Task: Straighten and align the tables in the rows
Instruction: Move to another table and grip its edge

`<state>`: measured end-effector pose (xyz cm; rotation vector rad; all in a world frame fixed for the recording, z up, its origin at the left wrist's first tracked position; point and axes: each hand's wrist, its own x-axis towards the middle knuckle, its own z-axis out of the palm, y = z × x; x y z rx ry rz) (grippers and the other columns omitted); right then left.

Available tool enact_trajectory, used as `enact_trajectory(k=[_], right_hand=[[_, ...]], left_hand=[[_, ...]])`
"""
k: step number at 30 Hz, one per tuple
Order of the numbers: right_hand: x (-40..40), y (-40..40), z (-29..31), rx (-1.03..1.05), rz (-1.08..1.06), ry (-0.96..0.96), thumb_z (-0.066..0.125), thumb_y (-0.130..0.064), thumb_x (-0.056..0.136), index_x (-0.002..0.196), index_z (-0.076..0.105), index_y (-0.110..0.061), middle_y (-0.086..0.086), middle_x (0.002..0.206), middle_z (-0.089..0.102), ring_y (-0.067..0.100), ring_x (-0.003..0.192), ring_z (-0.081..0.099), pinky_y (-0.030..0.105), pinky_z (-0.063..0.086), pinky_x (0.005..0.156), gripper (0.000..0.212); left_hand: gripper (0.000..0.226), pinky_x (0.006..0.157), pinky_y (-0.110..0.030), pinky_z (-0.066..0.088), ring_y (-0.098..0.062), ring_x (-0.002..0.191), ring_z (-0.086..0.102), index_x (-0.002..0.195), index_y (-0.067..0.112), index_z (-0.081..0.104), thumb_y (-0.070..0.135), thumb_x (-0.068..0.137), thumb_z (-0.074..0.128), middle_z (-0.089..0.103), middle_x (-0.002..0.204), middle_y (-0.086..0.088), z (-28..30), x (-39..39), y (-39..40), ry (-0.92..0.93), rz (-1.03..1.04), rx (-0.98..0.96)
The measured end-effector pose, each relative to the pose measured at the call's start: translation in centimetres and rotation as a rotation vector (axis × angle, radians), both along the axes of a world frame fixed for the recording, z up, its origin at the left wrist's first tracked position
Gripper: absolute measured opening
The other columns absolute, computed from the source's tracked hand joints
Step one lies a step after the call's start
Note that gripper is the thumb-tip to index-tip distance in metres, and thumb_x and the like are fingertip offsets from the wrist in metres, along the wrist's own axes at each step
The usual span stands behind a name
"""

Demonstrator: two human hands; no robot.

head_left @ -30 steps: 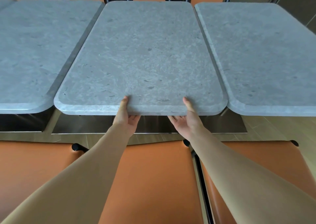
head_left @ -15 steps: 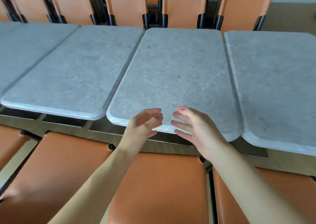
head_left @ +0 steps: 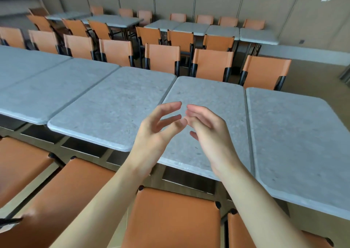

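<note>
A row of grey stone-look tables runs from left to right in front of me. The middle table (head_left: 212, 98) lies straight ahead, with one table (head_left: 113, 103) touching it on the left and another table (head_left: 295, 137) close on the right. My left hand (head_left: 157, 128) and my right hand (head_left: 208, 132) hover in the air above the middle table's near edge. Their fingertips almost meet, the fingers are loosely spread, and neither hand holds or touches anything.
Orange chairs (head_left: 170, 219) stand close in front of me, between me and the tables. More orange chairs (head_left: 162, 58) line the far side. A second row of tables (head_left: 223, 31) and chairs stands near the back wall.
Both hands have let go of the middle table's near edge and risen above it, coming together. My view has lifted and turned left, showing the room behind the row.
</note>
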<state>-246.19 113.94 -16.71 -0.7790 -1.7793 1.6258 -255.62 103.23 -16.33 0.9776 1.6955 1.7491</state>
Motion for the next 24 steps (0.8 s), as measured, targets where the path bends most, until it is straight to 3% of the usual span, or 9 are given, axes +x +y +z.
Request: enact_trajectory(k=[6, 11, 24], right_hand=[[-0.9, -5.7, 2.5, 0.03, -0.01, 0.005, 0.063, -0.027, 0.094, 0.12, 0.068, -0.033, -0.017, 0.12, 0.069, 0.002, 0.116, 0.064, 0.04, 0.049, 0.107, 0.028], [-1.5, -11.9, 3.4, 0.018, -0.004, -0.001, 0.061, -0.026, 0.096, 0.124, 0.067, -0.028, -0.015, 0.122, 0.068, 0.005, 0.118, 0.062, 0.041, 0.048, 0.108, 0.028], [-3.3, -28.1, 4.4, -0.015, 0.076, -0.015, 0.058, -0.024, 0.098, 0.122, 0.068, -0.026, -0.019, 0.116, 0.067, 0.004, 0.11, 0.065, 0.038, 0.05, 0.105, 0.026]], left_hand=[[0.033, 0.107, -0.031, 0.045, -0.001, 0.118, 0.063, 0.126, 0.026, 0.065, 0.025, 0.093, 0.07, 0.064, 0.13, 0.014, 2.8, -0.7, -6.0, 0.026, 0.013, 0.002], [0.042, 0.112, -0.041, 0.043, 0.004, 0.118, 0.06, 0.122, 0.035, 0.067, 0.042, 0.081, 0.067, 0.062, 0.129, 0.02, 3.6, -1.2, -12.2, 0.042, 0.037, -0.039], [0.043, 0.112, -0.043, 0.043, 0.005, 0.12, 0.056, 0.12, 0.045, 0.064, 0.053, 0.078, 0.068, 0.06, 0.128, 0.027, 4.7, -3.2, -28.8, 0.075, 0.092, -0.131]])
